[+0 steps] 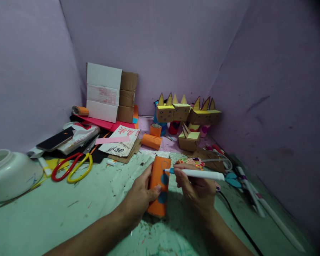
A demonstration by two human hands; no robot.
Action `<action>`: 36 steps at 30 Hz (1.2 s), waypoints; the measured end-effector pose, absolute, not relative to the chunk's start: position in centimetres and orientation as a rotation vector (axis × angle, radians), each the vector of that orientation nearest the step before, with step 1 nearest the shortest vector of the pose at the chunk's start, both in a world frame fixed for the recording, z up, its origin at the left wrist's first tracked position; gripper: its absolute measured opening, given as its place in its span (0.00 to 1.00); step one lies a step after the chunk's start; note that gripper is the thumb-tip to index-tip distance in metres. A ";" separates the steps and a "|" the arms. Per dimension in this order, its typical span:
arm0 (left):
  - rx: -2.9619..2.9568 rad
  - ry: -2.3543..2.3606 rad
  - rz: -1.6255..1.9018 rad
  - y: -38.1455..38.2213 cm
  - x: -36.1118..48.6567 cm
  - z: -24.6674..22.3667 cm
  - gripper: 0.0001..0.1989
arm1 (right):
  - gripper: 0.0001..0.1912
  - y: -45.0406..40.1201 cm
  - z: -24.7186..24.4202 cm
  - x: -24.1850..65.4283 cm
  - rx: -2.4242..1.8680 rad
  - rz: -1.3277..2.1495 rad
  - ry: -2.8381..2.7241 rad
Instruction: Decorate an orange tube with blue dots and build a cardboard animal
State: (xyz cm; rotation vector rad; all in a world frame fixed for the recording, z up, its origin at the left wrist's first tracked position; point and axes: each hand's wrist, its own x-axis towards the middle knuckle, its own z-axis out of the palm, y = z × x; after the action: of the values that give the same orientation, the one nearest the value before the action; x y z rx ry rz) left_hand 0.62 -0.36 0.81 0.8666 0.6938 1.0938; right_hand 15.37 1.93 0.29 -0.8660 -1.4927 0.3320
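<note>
in the head view, we see our left hand [142, 195] closed around an orange tube [155, 179], its thumb pressed across the front below the middle and its fingers behind the left side. the tube stands lengthwise in front of us, over the green table [101, 209], its upper part rising clear of the grip. two filled blue circles [164, 179] run down its face, with an outlined circle [164, 165] above them. our right hand [200, 192] pinches a white marker [200, 174] between thumb and fingers, its blue end pointing left and its tip at the foot of the outlined circle. we find no readable brand on the marker.

further back on the left, a paper packet [117, 148] carries large red characters, a barcode and turned digits that look like 0867. the white panel [104, 93] behind it has red print too faint for us to read. scissors [87, 155] with red and yellow handles lie nearer us. at the back right, small boxes [165, 114] wear pointed ears and drawn faces.
</note>
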 end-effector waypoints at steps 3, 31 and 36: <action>0.867 0.701 1.098 -0.4 0.6 0.8 0.40 | 0.02 1.9 0.3 15.5 -0.887 0.334 -1.489; 0.880 0.762 1.112 -0.2 0.4 -0.1 0.39 | 0.13 2.4 0.6 15.6 -1.046 0.477 -1.290; 0.891 0.765 1.111 -0.2 0.4 -0.3 0.39 | 0.13 2.5 0.7 15.3 -1.057 0.456 -1.260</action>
State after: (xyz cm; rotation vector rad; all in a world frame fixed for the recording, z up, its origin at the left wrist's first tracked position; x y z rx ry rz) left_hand 0.39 -0.20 -0.34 0.8907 0.7654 1.1110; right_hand 15.32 2.52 0.70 -1.0570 -1.2599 0.4559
